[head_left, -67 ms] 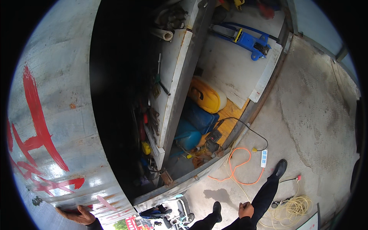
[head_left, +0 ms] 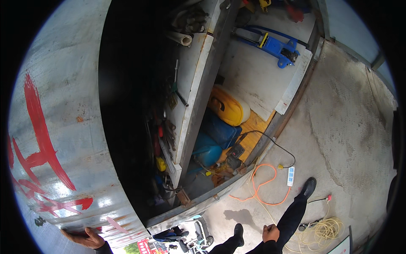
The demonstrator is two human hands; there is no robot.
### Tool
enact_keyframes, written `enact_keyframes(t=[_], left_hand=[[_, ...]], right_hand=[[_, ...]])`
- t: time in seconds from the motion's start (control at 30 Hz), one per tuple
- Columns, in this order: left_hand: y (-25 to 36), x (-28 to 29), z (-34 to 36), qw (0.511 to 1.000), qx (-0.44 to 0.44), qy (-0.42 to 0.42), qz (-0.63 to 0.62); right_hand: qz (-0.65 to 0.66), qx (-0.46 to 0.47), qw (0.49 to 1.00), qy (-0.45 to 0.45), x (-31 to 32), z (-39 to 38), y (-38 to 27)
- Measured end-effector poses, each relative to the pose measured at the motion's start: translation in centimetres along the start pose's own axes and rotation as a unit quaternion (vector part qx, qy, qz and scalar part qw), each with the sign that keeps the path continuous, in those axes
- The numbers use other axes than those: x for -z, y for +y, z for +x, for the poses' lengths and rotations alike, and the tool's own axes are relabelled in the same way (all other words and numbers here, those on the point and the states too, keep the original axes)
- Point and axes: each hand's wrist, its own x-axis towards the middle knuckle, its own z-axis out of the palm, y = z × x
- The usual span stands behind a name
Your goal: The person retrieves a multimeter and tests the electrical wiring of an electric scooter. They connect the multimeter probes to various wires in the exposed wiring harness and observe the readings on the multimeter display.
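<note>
At the lower left my left hand (head_left: 84, 237) grips the edge of a grey metal door (head_left: 63, 110) marked with red paint. My right hand (head_left: 270, 233) is low at the right, beside my dark-clothed leg, its fingers curled; what they hold, if anything, I cannot make out. The open cabinet (head_left: 195, 76) has a dark interior with pipes and hand tools on the left. Its right section holds a blue floor jack (head_left: 279, 51), a yellow jerrycan (head_left: 230, 108) and blue containers (head_left: 222, 129).
On the concrete floor (head_left: 338, 135) lie a white power strip (head_left: 291, 175), an orange cord (head_left: 260, 168) and a coiled pale hose (head_left: 327, 228). A raised metal sill (head_left: 215, 197) runs along the cabinet's front. A white two-wheeler (head_left: 198, 235) stands beyond at the bottom.
</note>
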Motion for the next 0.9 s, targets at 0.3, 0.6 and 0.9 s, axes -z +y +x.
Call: enact_keyframes(t=[0.3,0.6,0.9], left_hand=[[-0.8,0.1,-0.6,0.999,0.006,0.008,0.045],[-0.2,-0.4,-0.3,0.999,0.019,0.013,-0.030],[0.0,0.2,-0.1,1.000,0.009,-0.008,-0.016]], right_hand=[[-0.015,-0.013,1.000,-0.003,-0.9,0.4,1.8],[-0.066,0.054,0.996,-0.026,-0.8,0.4,1.9],[-0.007,0.007,1.000,-0.027,0.4,0.1,0.9]])
